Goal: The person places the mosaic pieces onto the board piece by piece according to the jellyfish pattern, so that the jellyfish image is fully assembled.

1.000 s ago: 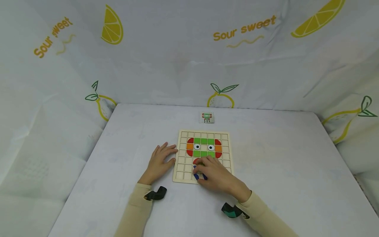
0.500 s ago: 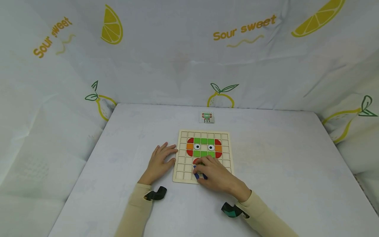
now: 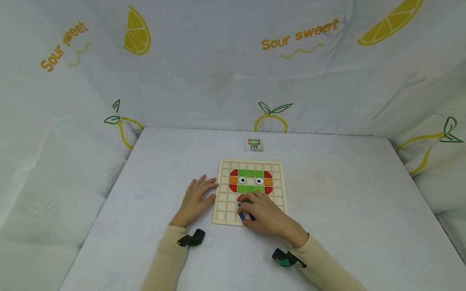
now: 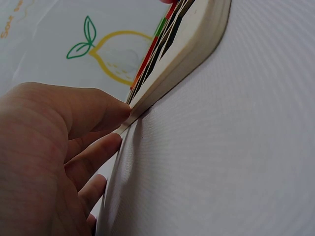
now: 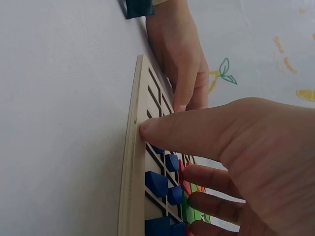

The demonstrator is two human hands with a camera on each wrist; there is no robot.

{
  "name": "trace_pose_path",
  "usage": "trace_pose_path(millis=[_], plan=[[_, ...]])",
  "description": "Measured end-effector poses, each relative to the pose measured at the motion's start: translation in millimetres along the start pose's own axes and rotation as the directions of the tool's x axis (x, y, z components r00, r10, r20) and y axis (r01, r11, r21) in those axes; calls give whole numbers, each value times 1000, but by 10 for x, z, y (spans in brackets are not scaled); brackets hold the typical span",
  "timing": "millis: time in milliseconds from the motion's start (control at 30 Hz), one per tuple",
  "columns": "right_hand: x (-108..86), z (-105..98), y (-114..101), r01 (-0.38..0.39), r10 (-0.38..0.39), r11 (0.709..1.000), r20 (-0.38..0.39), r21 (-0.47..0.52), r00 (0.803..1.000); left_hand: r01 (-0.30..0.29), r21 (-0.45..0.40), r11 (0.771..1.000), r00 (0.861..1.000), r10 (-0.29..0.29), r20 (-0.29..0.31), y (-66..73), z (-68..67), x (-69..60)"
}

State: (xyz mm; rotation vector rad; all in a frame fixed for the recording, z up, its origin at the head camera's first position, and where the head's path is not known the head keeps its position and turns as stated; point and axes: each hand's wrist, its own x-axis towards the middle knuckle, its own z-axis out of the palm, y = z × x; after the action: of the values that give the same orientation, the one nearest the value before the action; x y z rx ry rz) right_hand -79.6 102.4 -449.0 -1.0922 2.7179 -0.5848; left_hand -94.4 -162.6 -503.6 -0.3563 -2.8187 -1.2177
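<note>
A square wooden grid board [image 3: 223, 208] lies on the table, bearing green, red and orange tiles and two eye pieces [image 3: 259, 181]. My left hand [image 3: 194, 202] rests at the board's left edge, fingers spread, fingertips touching its side. Over the lower middle of the board my right hand [image 3: 267, 216] is bent, its thumb and index finger on either side of a small blue tile [image 3: 242, 217]. In the right wrist view, the thumb [image 5: 182, 132] lies over the board's near rim beside several blue tiles [image 5: 156, 183]. The right hand hides part of the lower rows.
Behind the board lies a small stack of picture cards [image 3: 254, 144], the top one with a similar figure in a grid. A white cloth [image 3: 346, 194] covers the table. White sheets with lemon prints hang around it.
The blue tile between my right thumb and index finger has turned slightly and shifted a little to the right. Both hands have stayed almost still.
</note>
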Motion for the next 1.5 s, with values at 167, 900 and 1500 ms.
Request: trace_pose_path(millis=[167, 900, 1500], plan=[[-61, -40, -18, -5, 5, 1000, 0, -14, 1000, -13, 4, 1000, 1000, 13, 1, 29, 7, -6], [-690, -1068, 836, -272, 277, 961, -125, 56, 953, 28, -31, 999, 997, -26, 67, -14, -30, -49], [-536, -2147, 1292, -353, 355, 934, -24, 49, 935, 69, 282, 957, 891, -186, 413, 521, -1582, 796]])
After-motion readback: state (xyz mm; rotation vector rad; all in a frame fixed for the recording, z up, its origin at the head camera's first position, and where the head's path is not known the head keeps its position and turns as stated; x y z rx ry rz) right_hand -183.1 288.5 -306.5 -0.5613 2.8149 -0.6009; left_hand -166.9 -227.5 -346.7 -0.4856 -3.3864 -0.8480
